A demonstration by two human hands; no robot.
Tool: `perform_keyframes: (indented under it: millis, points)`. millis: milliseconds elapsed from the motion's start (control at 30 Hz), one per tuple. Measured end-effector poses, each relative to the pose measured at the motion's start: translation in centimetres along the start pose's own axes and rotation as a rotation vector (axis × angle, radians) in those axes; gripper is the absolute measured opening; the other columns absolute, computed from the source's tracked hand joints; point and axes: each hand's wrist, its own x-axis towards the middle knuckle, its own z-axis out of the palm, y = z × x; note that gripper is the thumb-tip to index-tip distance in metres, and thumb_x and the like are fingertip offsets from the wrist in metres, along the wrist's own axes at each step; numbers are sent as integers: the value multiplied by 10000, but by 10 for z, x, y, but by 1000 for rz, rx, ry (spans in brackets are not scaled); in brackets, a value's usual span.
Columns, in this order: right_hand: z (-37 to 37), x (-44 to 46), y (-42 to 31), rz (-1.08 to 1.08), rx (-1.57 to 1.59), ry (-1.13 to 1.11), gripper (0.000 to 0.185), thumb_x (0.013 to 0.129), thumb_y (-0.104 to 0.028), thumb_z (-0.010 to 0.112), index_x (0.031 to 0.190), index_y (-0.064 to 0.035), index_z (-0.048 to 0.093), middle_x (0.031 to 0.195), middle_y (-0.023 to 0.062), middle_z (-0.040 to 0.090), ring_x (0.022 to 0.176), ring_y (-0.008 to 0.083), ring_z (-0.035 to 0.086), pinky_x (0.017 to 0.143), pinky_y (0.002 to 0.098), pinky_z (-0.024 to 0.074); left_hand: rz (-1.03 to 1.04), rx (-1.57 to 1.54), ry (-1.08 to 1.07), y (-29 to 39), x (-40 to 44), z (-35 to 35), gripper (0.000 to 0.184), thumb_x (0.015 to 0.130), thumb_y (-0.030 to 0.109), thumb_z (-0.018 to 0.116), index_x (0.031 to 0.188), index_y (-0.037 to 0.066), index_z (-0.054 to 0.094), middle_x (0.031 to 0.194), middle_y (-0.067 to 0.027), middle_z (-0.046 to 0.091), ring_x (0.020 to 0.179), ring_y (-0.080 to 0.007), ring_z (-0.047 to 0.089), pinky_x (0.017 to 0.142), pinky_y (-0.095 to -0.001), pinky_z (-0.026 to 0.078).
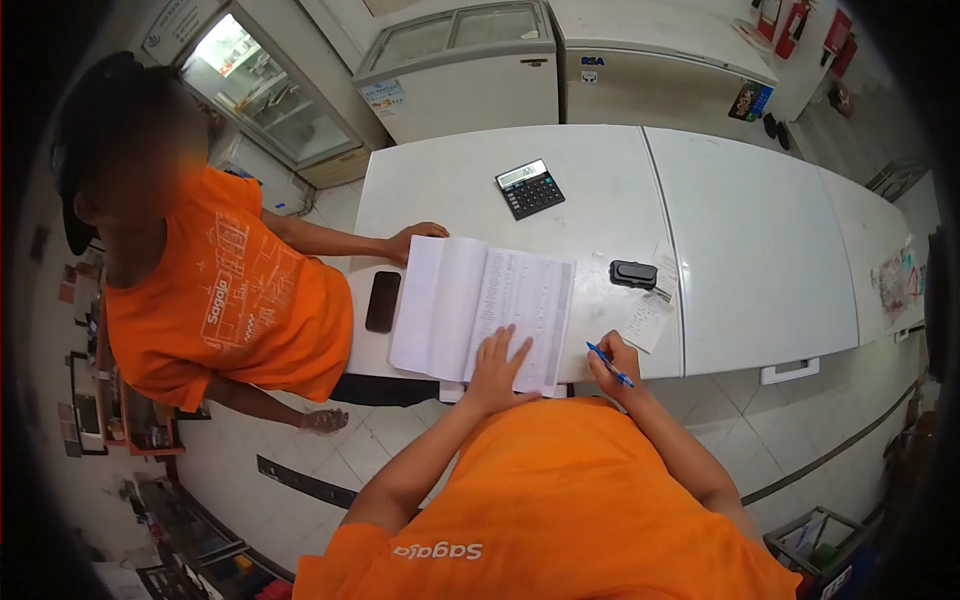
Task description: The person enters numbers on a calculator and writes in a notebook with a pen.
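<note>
An open book of printed tables [520, 290] lies near the front edge of the white table [600, 190]. My left hand [492, 372] rests on its right page with the fingers spread. To the right of the book, my right hand [615, 366] grips a blue pen [610, 364] by the table's edge. Beyond that hand are paper slips [646, 323] with handwriting and a small black object [633, 274], whose kind I cannot make out. A calculator [530, 189] sits farther back. Left of the book lies a dark phone [383, 302].
A person in an orange shirt [230, 290] stands at the left, one hand [415, 240] at the book's upper left corner. Chest freezers [460, 95] and a glass-door fridge [270, 90] stand behind the table. A plastic bag [897, 278] lies at the far right.
</note>
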Motion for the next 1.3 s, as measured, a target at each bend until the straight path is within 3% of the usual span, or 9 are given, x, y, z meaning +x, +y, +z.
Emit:
perform_keyframes:
  millis: [267,333,533,733,767,967,1067,1200,1300]
  points:
    - [29,2,7,-229,-123,-117,98,964,-112,692,1004,-27,668,813,157,690,749,333,686,697,404,548,-5,148,-70,3,-3,33,955,811,378,810,1613,103,370,1700,-263,208,1553,-514,193,1241,-655,182]
    - [38,3,-2,-224,-93,-57,137,950,-124,714,1032,-17,688,896,170,708,803,355,690,744,417,561,45,-261,-26,13,1,2,910,859,348,791,1607,63,358,1686,-298,206,1553,-523,180,1239,-636,208]
    - [43,14,-9,-334,-61,-61,151,958,-136,705,1018,2,692,924,187,707,840,350,689,766,422,554,-714,225,974,-56,-23,-24,930,851,436,798,1572,38,366,1516,-214,484,1424,-431,410,1155,-591,284]
    - [54,18,-17,-301,-39,-128,160,989,-155,663,1012,-1,700,881,179,707,789,329,684,739,402,547,-1143,-326,157,-97,-23,-82,951,810,540,817,1534,40,456,1258,-89,676,1313,-316,523,1067,-535,358]
    - [55,16,-17,-242,-31,-159,156,990,-155,661,1015,-7,702,871,176,703,803,344,685,748,417,550,-1125,-341,119,-98,-21,-84,848,807,537,820,1447,40,572,1106,-74,728,1063,-261,678,1052,-460,432]
    - [61,11,-11,-47,121,-174,308,1104,-284,537,1039,5,622,941,153,765,840,206,737,730,321,574,-640,-153,202,-83,-10,-55,749,819,463,835,1398,51,597,1282,-154,650,1207,-317,610,1094,-514,419]
    - [67,7,-3,136,414,-101,199,1056,-191,620,1040,6,598,904,126,755,736,166,681,672,330,540,-251,-518,188,-24,9,-41,614,869,355,817,1362,55,607,1300,-179,638,1245,-337,597,1090,-446,452]
    - [59,9,10,311,238,-56,296,937,-173,775,963,-16,525,892,150,757,758,197,708,691,350,558,-200,-735,-490,21,29,-54,552,930,254,775,1395,27,582,1403,-193,605,1312,-341,576,1118,-431,435]
    - [61,11,8,296,95,23,323,867,-118,802,927,-27,498,822,179,727,742,313,724,710,396,559,-208,-298,310,1,9,-18,558,955,263,736,1400,-18,551,1463,-222,556,1375,-374,521,1164,-460,388]
